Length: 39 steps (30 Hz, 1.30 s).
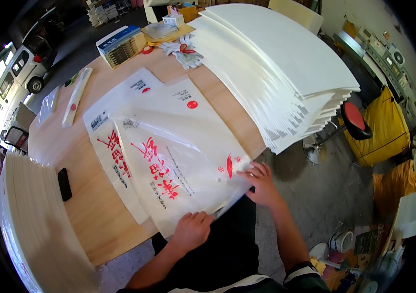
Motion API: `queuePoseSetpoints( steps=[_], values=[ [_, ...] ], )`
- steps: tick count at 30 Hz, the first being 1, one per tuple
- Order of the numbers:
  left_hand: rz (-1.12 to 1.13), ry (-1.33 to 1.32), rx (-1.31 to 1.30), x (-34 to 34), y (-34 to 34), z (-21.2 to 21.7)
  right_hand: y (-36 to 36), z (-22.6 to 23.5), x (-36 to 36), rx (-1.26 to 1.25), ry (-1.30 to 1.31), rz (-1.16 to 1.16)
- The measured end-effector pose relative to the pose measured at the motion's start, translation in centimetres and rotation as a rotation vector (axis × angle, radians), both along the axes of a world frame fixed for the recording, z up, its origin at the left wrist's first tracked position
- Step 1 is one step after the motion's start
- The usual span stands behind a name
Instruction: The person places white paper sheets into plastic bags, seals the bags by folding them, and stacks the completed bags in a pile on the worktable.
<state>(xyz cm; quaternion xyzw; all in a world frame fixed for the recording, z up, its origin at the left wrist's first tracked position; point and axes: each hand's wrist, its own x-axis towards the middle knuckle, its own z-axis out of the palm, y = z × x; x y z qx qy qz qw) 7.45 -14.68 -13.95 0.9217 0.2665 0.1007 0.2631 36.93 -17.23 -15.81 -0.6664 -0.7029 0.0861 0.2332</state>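
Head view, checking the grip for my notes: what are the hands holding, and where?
Both hands, left and right, grip the near edge of the top clear printed bag.

On the worktop (86, 195) a plastic bag (178, 166) lies in the middle, on top of other bags. The left hand (192, 229) rests on its edge at 6 o'clock, the right hand (260, 183) at 4 o'clock. A sheet stack (276, 63) lies at 1 o'clock, gloves (184, 52) at 12, a phone (64, 184) at 9.
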Motion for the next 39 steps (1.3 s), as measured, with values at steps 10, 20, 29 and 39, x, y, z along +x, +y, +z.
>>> queuePoseSetpoints(
  steps=[10,20,29,39],
  values=[
    [0.213,0.013,0.273,-0.1,8.7,-2.9,-1.2,-2.2,4.7,0.112,0.138,-0.054],
    [0.19,-0.01,0.247,-0.9,8.6,-3.0,-10.4,-10.6,2.4,0.307,0.237,-0.366],
    [0.635,-0.095,0.228,-9.5,-2.6,-0.8,-1.7,-4.7,4.3,-0.133,1.303,-0.556],
    [1.126,-0.902,-0.608,-8.6,-7.2,-4.6,3.2,-3.6,4.4,-0.593,1.272,-0.291]
  ],
)
